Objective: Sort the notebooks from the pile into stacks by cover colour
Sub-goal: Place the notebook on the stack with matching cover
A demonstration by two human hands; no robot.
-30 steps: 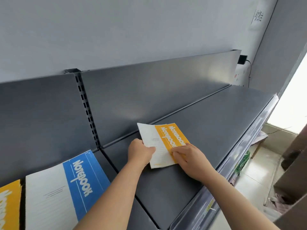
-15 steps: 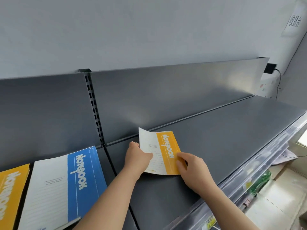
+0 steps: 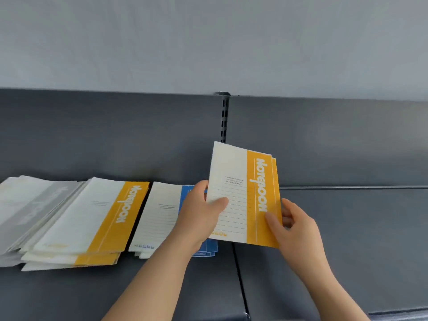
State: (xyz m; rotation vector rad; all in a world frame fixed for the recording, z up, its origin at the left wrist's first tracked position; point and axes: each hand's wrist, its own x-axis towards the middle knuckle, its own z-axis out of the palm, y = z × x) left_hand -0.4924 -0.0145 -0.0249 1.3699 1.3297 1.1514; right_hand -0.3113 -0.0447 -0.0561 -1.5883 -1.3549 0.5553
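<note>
I hold a pair of yellow-and-white notebooks [image 3: 243,195] upright above the dark shelf, one just behind the other. My left hand [image 3: 199,214] grips their left edge with the thumb on the front cover. My right hand [image 3: 294,225] pinches the lower right corner. On the shelf to the left lie three stacks: a blue-and-white stack [image 3: 162,216] partly hidden by my left hand, a yellow-and-white stack [image 3: 92,218], and a grey-and-white stack [image 3: 25,205] at the far left.
The dark grey shelf [image 3: 347,251] runs the width of the view, with a back panel and a slotted upright post [image 3: 224,119] behind the held notebooks. A seam between two shelf boards [image 3: 239,281] lies between my forearms.
The yellow notebooks have been lifted off the shelf and carried left, now upright in both hands. My view has swung left, bringing the three stacks into sight.
</note>
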